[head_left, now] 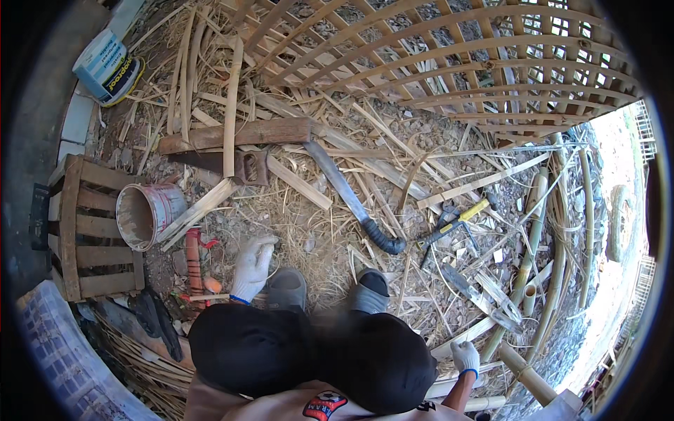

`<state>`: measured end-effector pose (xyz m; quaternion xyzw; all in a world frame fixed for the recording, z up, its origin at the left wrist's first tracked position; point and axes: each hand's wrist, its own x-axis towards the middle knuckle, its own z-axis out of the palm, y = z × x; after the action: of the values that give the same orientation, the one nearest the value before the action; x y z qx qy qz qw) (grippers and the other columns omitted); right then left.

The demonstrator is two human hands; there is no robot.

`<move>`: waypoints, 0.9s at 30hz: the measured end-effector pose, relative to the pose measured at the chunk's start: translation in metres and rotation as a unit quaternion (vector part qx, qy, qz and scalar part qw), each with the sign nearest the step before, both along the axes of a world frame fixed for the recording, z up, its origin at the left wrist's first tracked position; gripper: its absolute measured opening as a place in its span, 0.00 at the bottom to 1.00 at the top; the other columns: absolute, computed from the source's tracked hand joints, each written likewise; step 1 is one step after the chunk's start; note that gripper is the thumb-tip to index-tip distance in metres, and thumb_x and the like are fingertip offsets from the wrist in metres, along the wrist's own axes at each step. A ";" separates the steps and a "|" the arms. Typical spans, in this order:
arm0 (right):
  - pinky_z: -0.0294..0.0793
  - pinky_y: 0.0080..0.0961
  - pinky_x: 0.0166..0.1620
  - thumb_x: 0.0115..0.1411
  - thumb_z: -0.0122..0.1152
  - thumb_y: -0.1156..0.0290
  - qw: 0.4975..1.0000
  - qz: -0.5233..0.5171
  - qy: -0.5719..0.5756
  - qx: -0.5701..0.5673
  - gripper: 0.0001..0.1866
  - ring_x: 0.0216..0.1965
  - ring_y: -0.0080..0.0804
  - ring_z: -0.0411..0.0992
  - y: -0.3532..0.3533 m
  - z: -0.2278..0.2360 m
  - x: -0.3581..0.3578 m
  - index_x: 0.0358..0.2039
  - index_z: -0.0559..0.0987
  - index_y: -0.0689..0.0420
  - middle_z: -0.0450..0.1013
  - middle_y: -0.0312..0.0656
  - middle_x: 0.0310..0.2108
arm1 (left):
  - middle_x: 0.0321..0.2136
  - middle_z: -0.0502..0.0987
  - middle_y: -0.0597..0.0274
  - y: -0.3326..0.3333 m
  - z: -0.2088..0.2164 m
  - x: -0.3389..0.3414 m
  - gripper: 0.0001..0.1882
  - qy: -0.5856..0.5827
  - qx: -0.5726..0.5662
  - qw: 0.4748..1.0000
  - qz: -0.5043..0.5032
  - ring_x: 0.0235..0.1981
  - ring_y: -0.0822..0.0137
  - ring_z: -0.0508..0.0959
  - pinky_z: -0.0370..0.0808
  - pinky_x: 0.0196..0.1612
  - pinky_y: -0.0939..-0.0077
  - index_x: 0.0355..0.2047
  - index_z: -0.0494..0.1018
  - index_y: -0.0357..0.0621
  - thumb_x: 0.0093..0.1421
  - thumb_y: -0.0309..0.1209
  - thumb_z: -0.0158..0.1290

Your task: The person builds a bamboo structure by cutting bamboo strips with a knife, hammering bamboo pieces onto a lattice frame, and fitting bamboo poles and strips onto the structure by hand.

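Note:
My left hand, in a white knit glove, hovers beside my left sandal with its fingers stretched out and nothing in them. Nearest to it are a short orange-wrapped tool handle and a split bamboo piece. Low at the right, my gloved right hand is closed beside my knee, close to pale bamboo strips; whatever its fingers hold, if anything, is hidden. A long curved blade with a black-wrapped grip rests against a wooden block. Beside the block lies a wood-handled saw.
A woven bamboo lattice leans across the far side. To the left are a stained bucket, a wooden crate and a white-blue tub. A yellow-handled hammer and bamboo poles lie at right amid shavings.

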<state>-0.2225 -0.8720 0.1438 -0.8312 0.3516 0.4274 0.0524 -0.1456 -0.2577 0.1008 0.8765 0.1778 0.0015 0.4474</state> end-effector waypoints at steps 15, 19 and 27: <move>0.78 0.45 0.48 0.62 0.64 0.65 0.766 0.476 -0.417 0.113 0.16 0.48 0.54 0.79 0.301 -0.101 0.347 0.49 0.79 0.56 0.79 0.51 0.46 | 0.43 0.82 0.50 -0.047 0.029 0.029 0.13 0.064 -0.029 0.979 -0.190 0.47 0.51 0.82 0.77 0.51 0.62 0.50 0.79 0.42 0.67 0.30 0.55; 0.77 0.44 0.48 0.60 0.66 0.65 0.745 0.498 -0.433 0.093 0.17 0.49 0.52 0.78 0.319 -0.101 0.355 0.48 0.79 0.54 0.78 0.48 0.47 | 0.44 0.83 0.50 -0.027 0.042 0.003 0.12 0.062 -0.029 0.991 -0.114 0.46 0.52 0.82 0.77 0.50 0.63 0.49 0.80 0.40 0.69 0.30 0.54; 0.76 0.53 0.46 0.64 0.59 0.61 0.773 0.484 -0.320 0.256 0.15 0.40 0.61 0.78 0.268 -0.092 0.374 0.43 0.77 0.61 0.79 0.62 0.34 | 0.46 0.82 0.52 -0.049 0.064 0.000 0.12 0.080 -0.077 0.991 -0.076 0.48 0.55 0.81 0.75 0.53 0.64 0.49 0.80 0.40 0.71 0.30 0.51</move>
<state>0.1518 -0.6042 0.0519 -0.9362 -0.2566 0.1797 0.1592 -0.1458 -0.3069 0.1646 0.8478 0.1454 -0.1163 0.4965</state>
